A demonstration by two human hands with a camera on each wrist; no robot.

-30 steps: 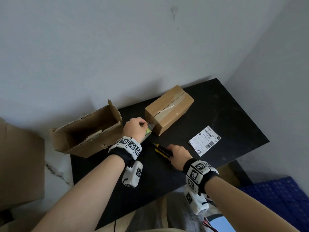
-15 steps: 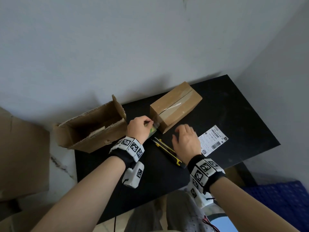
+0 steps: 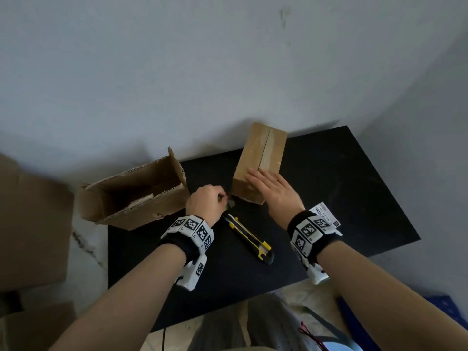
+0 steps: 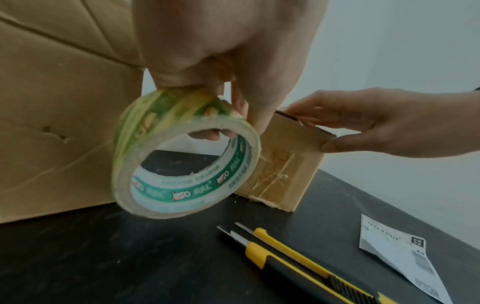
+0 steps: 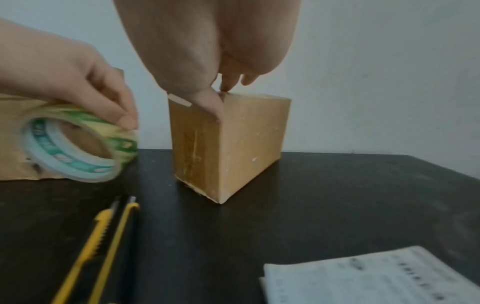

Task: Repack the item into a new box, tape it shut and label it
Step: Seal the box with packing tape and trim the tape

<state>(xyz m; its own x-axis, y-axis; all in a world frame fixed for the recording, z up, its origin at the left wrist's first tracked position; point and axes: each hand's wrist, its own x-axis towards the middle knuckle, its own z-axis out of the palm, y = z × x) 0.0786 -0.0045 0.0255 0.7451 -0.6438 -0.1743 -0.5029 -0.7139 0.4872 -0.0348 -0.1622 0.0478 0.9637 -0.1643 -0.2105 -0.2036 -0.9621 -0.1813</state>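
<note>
A small closed cardboard box (image 3: pixel 263 153) stands on the black table (image 3: pixel 342 198), its taped end (image 4: pixel 283 170) facing me. My right hand (image 3: pixel 269 184) lies on the box's near top edge with fingers straight and the thumb (image 5: pixel 207 102) against the taped end. Just left of the box, my left hand (image 3: pixel 206 203) grips a roll of clear tape (image 4: pixel 182 156) with a green-printed core; the fingers pass through the core. The roll (image 5: pixel 78 144) hangs a little above the table. A white shipping label (image 5: pixel 376 277) lies to the right, partly hidden by my right wrist in the head view.
A yellow and black utility knife (image 3: pixel 248 239) lies on the table between my hands, blade tip out. An open, empty-looking cardboard box (image 3: pixel 134 188) lies on its side at the table's left. More cardboard (image 3: pixel 30 224) stands left of the table. A wall runs behind.
My right hand let go of the utility knife and moved up onto the small box. The box has turned so its taped end faces me. My left hand kept the tape roll.
</note>
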